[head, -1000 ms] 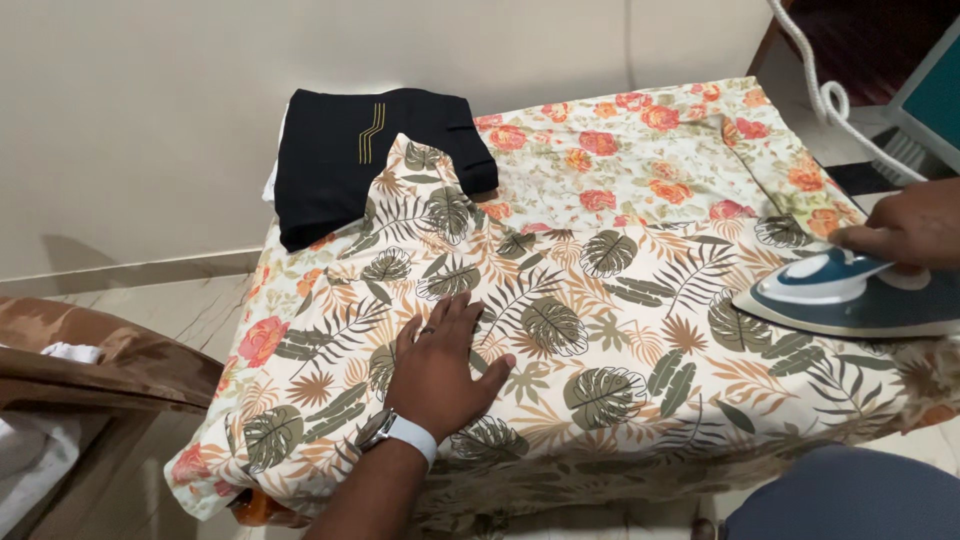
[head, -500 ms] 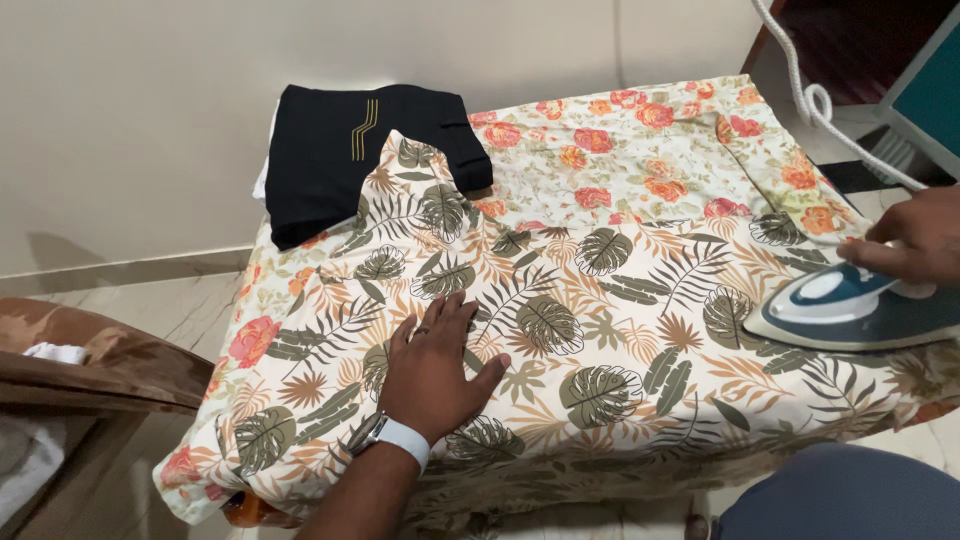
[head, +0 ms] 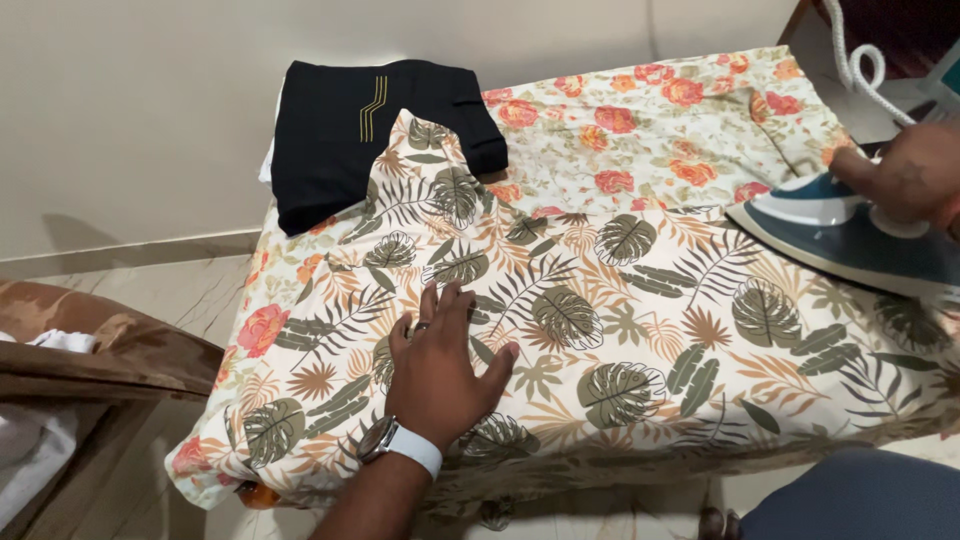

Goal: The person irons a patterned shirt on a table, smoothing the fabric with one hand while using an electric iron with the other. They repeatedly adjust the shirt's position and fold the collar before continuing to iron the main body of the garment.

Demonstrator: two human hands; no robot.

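The left hand point(head: 437, 372) lies flat on the leaf-print shirt point(head: 620, 330), fingers spread. The right hand point(head: 915, 175), partly cut off, seems closed on the iron point(head: 840, 235) at the shirt's right edge. A black garment point(head: 350, 130) lies behind.

Leaf-print shirt point(head: 640, 320): cream fabric with olive and orange palm-leaf pattern, spread flat and largely smooth across the rose-print cover point(head: 650, 120) of the bench, one sleeve reaching toward 11 o'clock over a folded black garment point(head: 340, 140).

Steam iron point(head: 850, 235): blue and white, soleplate down on the shirt at 3 o'clock, nose pointing toward 9 o'clock, white cord point(head: 860, 65) rising toward 1 o'clock.
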